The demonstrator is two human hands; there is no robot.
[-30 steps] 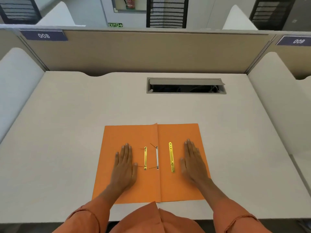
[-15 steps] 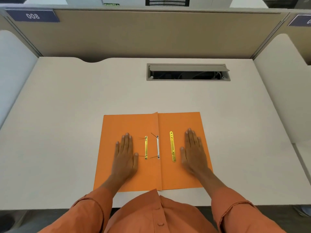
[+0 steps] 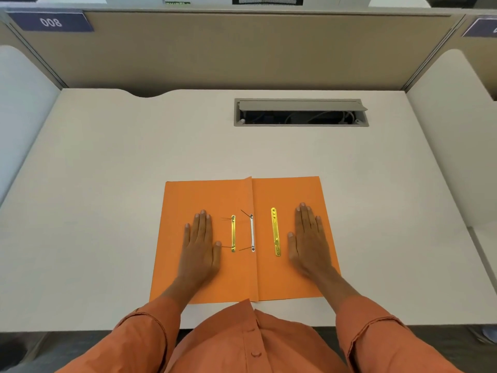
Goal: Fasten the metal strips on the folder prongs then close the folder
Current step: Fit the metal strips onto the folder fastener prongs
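Note:
An orange folder (image 3: 290,275) lies open and flat on the desk near its front edge. A white strip (image 3: 252,232) runs along the centre fold, with thin dark prongs sticking out to the left at both ends. A narrow gold strip (image 3: 233,233) lies on the left leaf, also with thin prongs at its ends. A wider gold strip (image 3: 275,232) lies loose on the right leaf. My left hand (image 3: 200,243) rests palm down on the left leaf, fingers together, holding nothing. My right hand (image 3: 309,238) rests flat on the right leaf, empty.
The cream desk (image 3: 107,184) is walled by tan partitions at the back and white panels at both sides. An open cable tray (image 3: 301,113) with wires is set into the desk behind the folder. Orange sleeves and shirt fill the bottom edge.
The camera has tilted downward, so the desk and folder sit higher in view. Both hands stay flat on the folder in the same places.

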